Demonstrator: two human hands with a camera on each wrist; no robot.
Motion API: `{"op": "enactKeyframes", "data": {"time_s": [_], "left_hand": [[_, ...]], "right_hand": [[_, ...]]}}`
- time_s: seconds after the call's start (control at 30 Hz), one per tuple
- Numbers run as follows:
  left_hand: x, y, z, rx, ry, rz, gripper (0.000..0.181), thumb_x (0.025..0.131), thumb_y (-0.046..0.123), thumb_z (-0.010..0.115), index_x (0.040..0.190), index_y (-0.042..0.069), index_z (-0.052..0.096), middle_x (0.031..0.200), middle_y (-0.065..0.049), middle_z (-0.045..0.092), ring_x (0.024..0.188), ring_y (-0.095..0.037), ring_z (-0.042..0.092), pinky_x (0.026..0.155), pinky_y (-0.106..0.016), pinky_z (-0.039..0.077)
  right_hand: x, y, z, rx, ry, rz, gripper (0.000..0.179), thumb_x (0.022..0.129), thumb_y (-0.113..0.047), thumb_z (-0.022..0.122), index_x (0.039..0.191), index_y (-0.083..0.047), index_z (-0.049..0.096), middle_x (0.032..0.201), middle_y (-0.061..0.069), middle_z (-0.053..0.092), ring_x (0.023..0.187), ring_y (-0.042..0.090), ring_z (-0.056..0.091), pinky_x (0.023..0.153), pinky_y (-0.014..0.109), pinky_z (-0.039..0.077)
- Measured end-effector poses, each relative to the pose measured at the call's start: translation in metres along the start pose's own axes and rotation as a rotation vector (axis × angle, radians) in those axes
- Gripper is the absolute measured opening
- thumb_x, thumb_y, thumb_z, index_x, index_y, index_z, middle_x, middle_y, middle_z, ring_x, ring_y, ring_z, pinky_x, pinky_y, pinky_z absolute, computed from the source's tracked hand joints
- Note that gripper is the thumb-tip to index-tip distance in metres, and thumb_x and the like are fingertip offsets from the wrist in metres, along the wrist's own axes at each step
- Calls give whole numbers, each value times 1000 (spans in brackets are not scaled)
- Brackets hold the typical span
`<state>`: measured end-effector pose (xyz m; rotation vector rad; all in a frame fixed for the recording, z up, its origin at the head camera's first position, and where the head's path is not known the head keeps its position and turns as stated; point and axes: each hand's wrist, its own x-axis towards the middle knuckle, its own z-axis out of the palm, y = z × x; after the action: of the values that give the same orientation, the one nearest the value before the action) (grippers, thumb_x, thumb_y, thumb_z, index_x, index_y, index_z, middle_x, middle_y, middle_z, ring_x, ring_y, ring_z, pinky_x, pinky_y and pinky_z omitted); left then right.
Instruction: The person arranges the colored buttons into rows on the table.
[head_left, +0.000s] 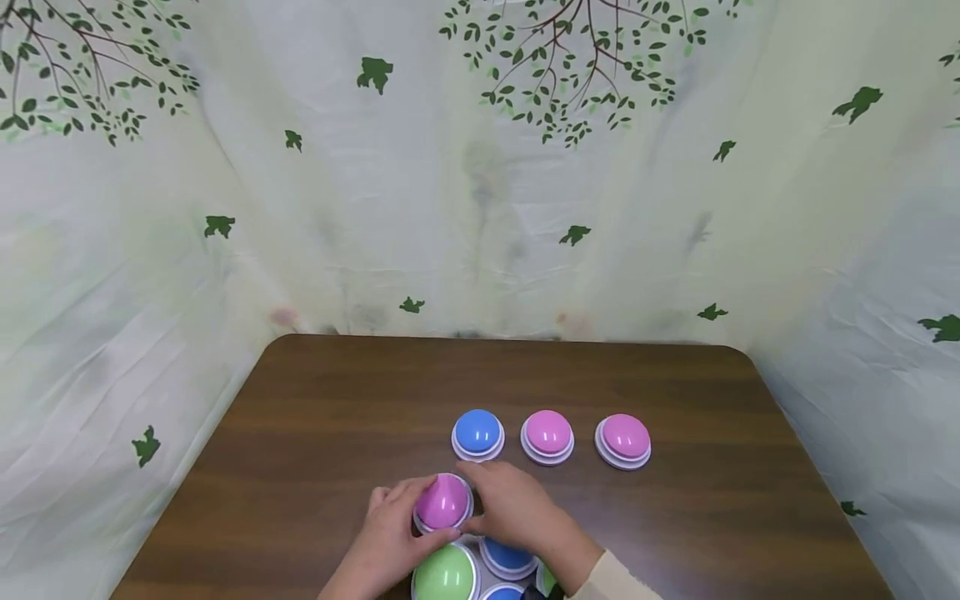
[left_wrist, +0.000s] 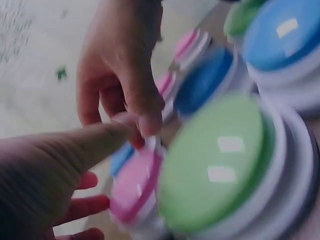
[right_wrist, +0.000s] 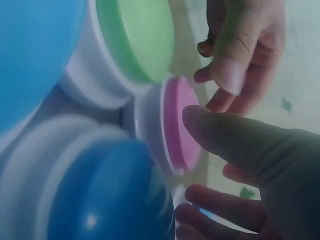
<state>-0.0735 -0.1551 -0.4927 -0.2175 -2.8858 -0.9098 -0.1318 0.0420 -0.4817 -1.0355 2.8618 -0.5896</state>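
Observation:
A pink dome-topped push button (head_left: 442, 502) with a white base sits on the table between my two hands. My left hand (head_left: 390, 533) is at its left and near side, fingers and thumb spread around it. From the right, my right hand (head_left: 517, 508) reaches beside the same button, its thumb overlapping the pink dome (right_wrist: 182, 125) in the right wrist view. Neither hand visibly grips it; whether the fingertips touch it is unclear. Just nearer stand a large green button (head_left: 444, 573) and a blue button (head_left: 510, 557), partly covered by the right hand.
Farther back on the brown table (head_left: 360, 400) stand another blue button (head_left: 477, 432) and two pink buttons, one in the middle (head_left: 548, 433) and one at right (head_left: 626, 438). More blue and green buttons are cut off at the bottom edge. Leaf-patterned cloth (head_left: 337, 208) surrounds the table.

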Motion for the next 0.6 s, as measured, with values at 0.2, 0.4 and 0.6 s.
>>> {"op": "enactKeyframes", "data": {"time_s": [0.2,0.4,0.6], "left_hand": [[-8,-17,1,-85,-10,-133,66,87,43,79,139,6,62,134,-8,69,101,-16,53,91,-41,51],[-16,-19,9,-157,30,-195,66,92,42,74,142,3,57,129,-4,73,101,-18,57,89,-44,53],[-11,-20,1,-160,93,-216,65,92,34,75,145,2,55,128,-6,73,99,-18,59,84,-39,52]], "right_hand": [[16,-12,9,-97,-37,31,69,69,-43,91,130,-24,64,107,0,72,93,16,68,71,31,55],[24,-10,15,-117,-61,-10,76,67,-46,92,134,-25,62,107,0,73,92,14,68,70,30,55],[38,-9,18,-150,-5,-94,75,69,-49,90,133,-24,61,97,-2,74,83,12,68,61,26,52]]}}
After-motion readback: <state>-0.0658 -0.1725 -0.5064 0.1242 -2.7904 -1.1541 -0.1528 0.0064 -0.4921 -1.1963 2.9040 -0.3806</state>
